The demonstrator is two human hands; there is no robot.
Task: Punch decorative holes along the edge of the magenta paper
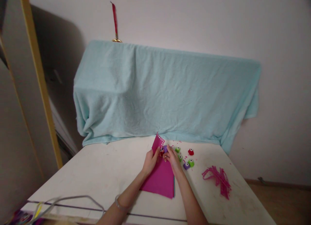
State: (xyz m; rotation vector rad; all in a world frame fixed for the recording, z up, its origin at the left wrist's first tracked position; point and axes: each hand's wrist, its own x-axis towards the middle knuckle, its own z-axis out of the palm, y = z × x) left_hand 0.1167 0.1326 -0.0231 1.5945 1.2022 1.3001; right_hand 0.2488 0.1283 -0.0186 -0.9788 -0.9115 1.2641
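The left hand (150,160) pinches the upturned corner of a magenta sheet of craft paper (161,179), which lies flat on the white table (97,173) with that corner lifted toward the far edge. The right hand (173,158) closes on a small purple plastic paper punch (165,149), set right at the corner's edge just above both grips. To punch cleanly, I judge the paper should sit fully in the punch's slot, held taut by the left fingers close beside it, with the press straight down. Just right of the right hand lie more small punches, green (177,149), red (190,151) and purple (186,165); farther right, pink paper trimmings (217,178).
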